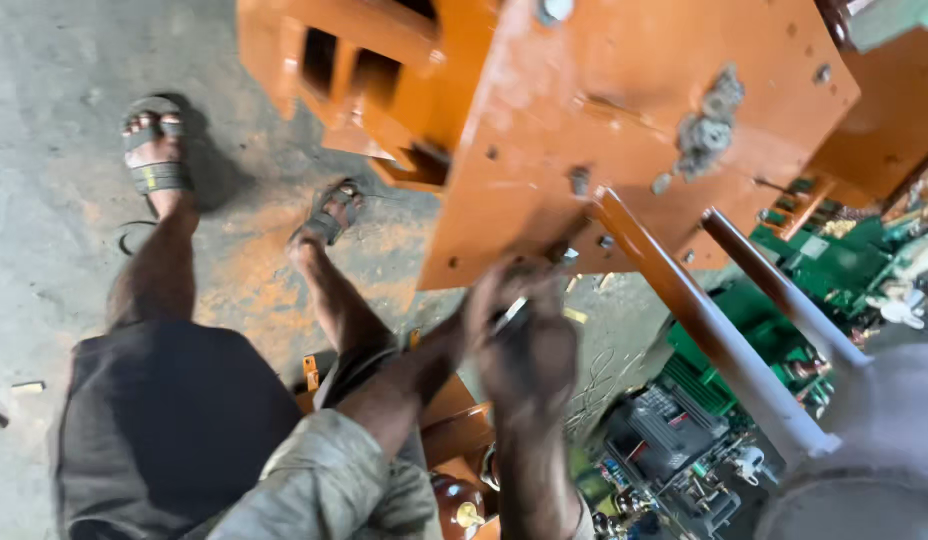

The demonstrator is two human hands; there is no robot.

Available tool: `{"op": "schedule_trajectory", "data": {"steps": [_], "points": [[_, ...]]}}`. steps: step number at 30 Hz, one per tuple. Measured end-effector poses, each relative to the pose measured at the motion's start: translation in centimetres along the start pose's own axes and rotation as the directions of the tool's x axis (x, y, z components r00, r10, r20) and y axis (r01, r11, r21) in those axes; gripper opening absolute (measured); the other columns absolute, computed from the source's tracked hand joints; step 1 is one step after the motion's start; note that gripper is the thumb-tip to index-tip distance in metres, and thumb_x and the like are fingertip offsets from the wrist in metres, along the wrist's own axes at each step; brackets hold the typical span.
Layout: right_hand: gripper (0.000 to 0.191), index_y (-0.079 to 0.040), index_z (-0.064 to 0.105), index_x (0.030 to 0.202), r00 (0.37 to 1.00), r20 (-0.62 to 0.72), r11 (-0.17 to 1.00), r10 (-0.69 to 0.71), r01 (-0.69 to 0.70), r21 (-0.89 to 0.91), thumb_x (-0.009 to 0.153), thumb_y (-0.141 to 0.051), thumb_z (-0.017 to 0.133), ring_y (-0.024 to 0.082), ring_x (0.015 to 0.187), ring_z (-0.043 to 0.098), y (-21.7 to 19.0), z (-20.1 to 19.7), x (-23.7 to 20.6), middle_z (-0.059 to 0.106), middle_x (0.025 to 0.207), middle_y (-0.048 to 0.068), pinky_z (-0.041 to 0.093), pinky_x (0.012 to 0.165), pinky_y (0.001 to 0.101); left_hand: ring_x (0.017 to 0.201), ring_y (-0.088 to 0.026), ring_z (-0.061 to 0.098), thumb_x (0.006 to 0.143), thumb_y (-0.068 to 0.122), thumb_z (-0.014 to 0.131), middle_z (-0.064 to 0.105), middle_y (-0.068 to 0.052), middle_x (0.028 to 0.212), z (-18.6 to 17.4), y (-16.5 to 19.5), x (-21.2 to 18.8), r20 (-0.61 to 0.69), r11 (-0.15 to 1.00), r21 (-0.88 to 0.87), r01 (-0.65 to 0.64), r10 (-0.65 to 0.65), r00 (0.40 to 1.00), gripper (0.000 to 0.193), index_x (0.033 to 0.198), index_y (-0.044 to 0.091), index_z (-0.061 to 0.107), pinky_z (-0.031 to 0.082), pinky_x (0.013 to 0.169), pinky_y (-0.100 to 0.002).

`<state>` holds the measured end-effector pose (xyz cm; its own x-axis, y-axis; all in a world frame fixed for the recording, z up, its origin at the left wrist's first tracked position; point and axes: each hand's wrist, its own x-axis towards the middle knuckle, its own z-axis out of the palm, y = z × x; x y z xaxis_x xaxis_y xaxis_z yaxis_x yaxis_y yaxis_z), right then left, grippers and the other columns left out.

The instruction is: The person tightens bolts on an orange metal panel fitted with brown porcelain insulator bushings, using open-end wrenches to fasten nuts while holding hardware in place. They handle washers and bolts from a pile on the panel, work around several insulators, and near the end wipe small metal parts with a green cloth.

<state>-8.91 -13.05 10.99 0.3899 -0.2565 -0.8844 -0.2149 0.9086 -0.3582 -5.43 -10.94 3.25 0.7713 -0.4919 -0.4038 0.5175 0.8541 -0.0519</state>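
My left hand and right hand meet at the lower edge of the big orange-painted steel machine plate. My right fingers close around a small silvery metal tool (too blurred to name); whether my left fingers grip anything I cannot tell. The grey bolts already sit in the plate, so I judge fastening partly done.
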Motion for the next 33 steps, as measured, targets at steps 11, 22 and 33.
{"op": "schedule_trajectory", "data": {"steps": [11,22,33], "points": [[0.035,0.001,0.076,0.104,0.9,0.435,-0.492,0.041,0.397,-0.775,0.104,-0.032,0.063,0.012,0.062,0.06,-23.8,-9.8,6.9,0.066,0.07,0.007,0.049,0.059,0.0283,0.108,-0.026,0.069,0.098,0.009,0.067,0.07,-0.011,0.117,-3.0,-2.4,0.5,-0.035,0.993,0.059,0.104,-0.102,0.994,0.028,0.124,0.001,0.063,0.062,0.088,-0.047],[0.023,-0.001,0.068,0.097,0.648,0.591,-0.512,0.481,0.754,-0.411,0.106,-0.022,0.067,0.011,0.074,0.058,-31.1,-5.8,15.8,0.062,0.08,0.003,0.048,0.07,0.0292,0.121,-0.026,0.067,0.091,-0.003,0.068,0.071,-0.011,0.125,-1.8,-1.3,0.2,-0.038,0.982,0.182,0.049,-0.043,0.998,0.039,0.129,0.001,0.062,0.059,0.096,-0.043],[0.03,-0.003,0.062,0.081,0.798,0.454,-0.306,-0.397,0.352,-0.885,0.104,-0.021,0.069,0.008,0.059,0.048,-12.8,-10.7,4.8,0.052,0.067,0.001,0.046,0.055,0.0264,0.117,-0.025,0.066,0.089,0.0,0.073,0.072,-0.012,0.126,-0.8,0.1,-0.2,0.014,0.911,0.411,-0.023,0.019,1.0,0.038,0.127,0.004,0.071,0.056,0.097,-0.041]]}}
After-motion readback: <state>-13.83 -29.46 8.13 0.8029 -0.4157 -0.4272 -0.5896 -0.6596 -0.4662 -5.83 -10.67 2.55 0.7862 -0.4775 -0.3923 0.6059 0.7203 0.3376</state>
